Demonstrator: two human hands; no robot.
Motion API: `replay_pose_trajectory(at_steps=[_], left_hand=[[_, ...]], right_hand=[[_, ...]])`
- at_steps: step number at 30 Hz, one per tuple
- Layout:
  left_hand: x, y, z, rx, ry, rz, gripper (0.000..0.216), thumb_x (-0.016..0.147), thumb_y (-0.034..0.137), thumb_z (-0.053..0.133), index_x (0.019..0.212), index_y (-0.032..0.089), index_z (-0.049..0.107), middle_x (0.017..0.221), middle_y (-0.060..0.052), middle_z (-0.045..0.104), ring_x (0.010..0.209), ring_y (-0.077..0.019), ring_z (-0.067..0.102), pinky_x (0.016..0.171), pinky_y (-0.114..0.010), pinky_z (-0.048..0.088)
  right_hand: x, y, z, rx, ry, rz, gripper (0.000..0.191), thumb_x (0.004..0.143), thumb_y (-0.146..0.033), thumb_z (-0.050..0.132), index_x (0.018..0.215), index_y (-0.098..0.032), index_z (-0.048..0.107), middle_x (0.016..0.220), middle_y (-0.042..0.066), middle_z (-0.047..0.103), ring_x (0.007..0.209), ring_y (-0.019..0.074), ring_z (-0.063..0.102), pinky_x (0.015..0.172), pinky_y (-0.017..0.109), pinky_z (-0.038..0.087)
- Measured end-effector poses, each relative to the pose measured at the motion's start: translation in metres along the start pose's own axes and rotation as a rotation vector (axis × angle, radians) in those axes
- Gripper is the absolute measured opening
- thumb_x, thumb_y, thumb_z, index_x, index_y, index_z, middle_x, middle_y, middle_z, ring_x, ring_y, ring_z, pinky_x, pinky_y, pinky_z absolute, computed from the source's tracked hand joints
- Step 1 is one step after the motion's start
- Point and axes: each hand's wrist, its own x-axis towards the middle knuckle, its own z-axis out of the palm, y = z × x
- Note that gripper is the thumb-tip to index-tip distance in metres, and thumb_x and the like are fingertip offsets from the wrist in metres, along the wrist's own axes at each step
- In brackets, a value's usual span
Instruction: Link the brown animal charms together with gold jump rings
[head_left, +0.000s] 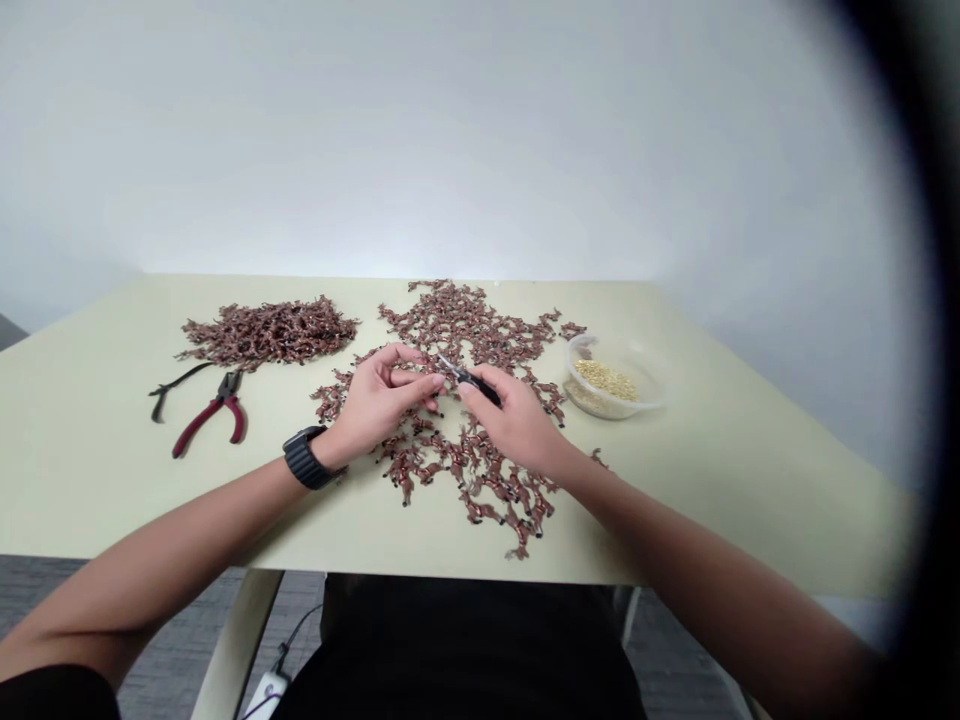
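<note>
Right hand in a closed grip around a black-handled tool.

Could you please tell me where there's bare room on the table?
Bare table: right of the tub, and between the red pliers and left forearm. Crowded: the middle, figurines around the left hand and right hand, and the far-left heap.

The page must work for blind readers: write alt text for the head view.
A person's right grip holds a black-handled tool close to the left grip, over brown animal-shaped pieces spread on a pale table. A denser brown pile and red-handled pliers lie to the left; a clear bowl of small gold pieces sits to the right.
</note>
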Motion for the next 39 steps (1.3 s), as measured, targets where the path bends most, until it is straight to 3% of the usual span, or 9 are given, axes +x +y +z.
replay_pose_trajectory(at_steps=[7,12,14,17,21,23,29,34,39], left_hand=[[0.003,-0.003,-0.005,0.029,-0.020,-0.016,0.035,0.080,0.036,0.082,0.104,0.020,0.061,0.085,-0.006,0.078,0.065,-0.0161,0.071,0.065,-0.030,0.058],[0.019,-0.016,-0.025,0.313,-0.043,-0.036,0.033,0.085,0.043,0.074,0.104,0.017,0.073,0.077,-0.007,0.075,0.059,-0.0156,0.064,0.057,-0.027,0.051],[0.029,-0.016,-0.041,0.492,-0.002,0.000,0.032,0.088,0.045,0.070,0.099,0.016,0.077,0.073,-0.007,0.073,0.056,-0.0150,0.060,0.053,-0.026,0.046],[0.046,-0.008,-0.073,0.722,0.205,0.097,0.034,0.090,0.046,0.065,0.106,0.019,0.078,0.079,-0.008,0.074,0.052,-0.0134,0.053,0.052,-0.026,0.041],[0.059,0.010,-0.123,1.181,0.526,0.277,0.047,0.097,0.044,0.053,0.133,0.018,0.066,0.108,-0.016,0.074,0.095,-0.0282,0.062,0.082,-0.043,0.048],[0.061,0.012,-0.142,1.427,0.599,0.323,0.055,0.096,0.044,0.052,0.143,0.017,0.058,0.135,-0.020,0.064,0.126,-0.0393,0.048,0.099,-0.057,0.039],[0.063,-0.008,-0.145,1.578,0.421,0.309,0.051,0.096,0.040,0.051,0.143,0.022,0.058,0.152,-0.013,0.052,0.141,-0.0397,0.036,0.111,-0.065,0.024],[0.062,-0.015,-0.122,1.482,0.162,0.403,0.038,0.097,0.037,0.051,0.128,0.028,0.070,0.136,-0.007,0.067,0.136,-0.0346,0.045,0.113,-0.061,0.023],[0.060,-0.019,-0.112,1.430,0.076,0.444,0.033,0.098,0.033,0.050,0.118,0.026,0.074,0.118,-0.007,0.075,0.129,-0.0330,0.051,0.112,-0.058,0.023]], right_hand=[[0.011,0.018,-0.014,0.031,0.119,0.012,0.033,0.099,-0.054,0.049,0.090,-0.023,0.055,0.068,-0.002,0.051,0.062,0.0160,0.048,0.059,0.030,0.038],[0.009,0.016,-0.013,0.012,0.088,-0.006,0.032,0.098,-0.054,0.050,0.093,-0.022,0.056,0.070,-0.002,0.052,0.063,0.0158,0.048,0.059,0.029,0.038],[0.008,0.013,-0.012,0.013,0.068,0.000,0.033,0.098,-0.054,0.050,0.095,-0.022,0.057,0.072,-0.002,0.053,0.063,0.0153,0.047,0.058,0.029,0.037],[0.007,0.012,-0.013,-0.022,0.055,0.009,0.034,0.098,-0.055,0.049,0.100,-0.022,0.058,0.075,0.000,0.056,0.064,0.0160,0.049,0.059,0.030,0.038],[0.010,0.023,-0.013,-0.253,0.126,0.006,0.039,0.096,-0.056,0.051,0.111,-0.022,0.060,0.096,0.007,0.064,0.082,0.0229,0.057,0.070,0.035,0.043],[0.013,0.033,-0.012,-0.401,0.159,-0.016,0.043,0.094,-0.056,0.053,0.116,-0.020,0.059,0.108,0.013,0.063,0.099,0.0290,0.057,0.079,0.040,0.045],[0.023,0.053,-0.011,-0.682,0.145,0.039,0.050,0.095,-0.058,0.045,0.124,-0.018,0.056,0.121,0.018,0.059,0.115,0.0358,0.049,0.094,0.052,0.042],[0.025,0.059,-0.009,-0.767,0.111,0.081,0.055,0.095,-0.059,0.042,0.129,-0.017,0.051,0.128,0.019,0.056,0.120,0.0373,0.046,0.101,0.055,0.039],[0.021,0.066,-0.001,-0.760,0.069,0.043,0.055,0.094,-0.059,0.045,0.130,-0.018,0.050,0.132,0.018,0.054,0.124,0.0368,0.045,0.105,0.054,0.038]])
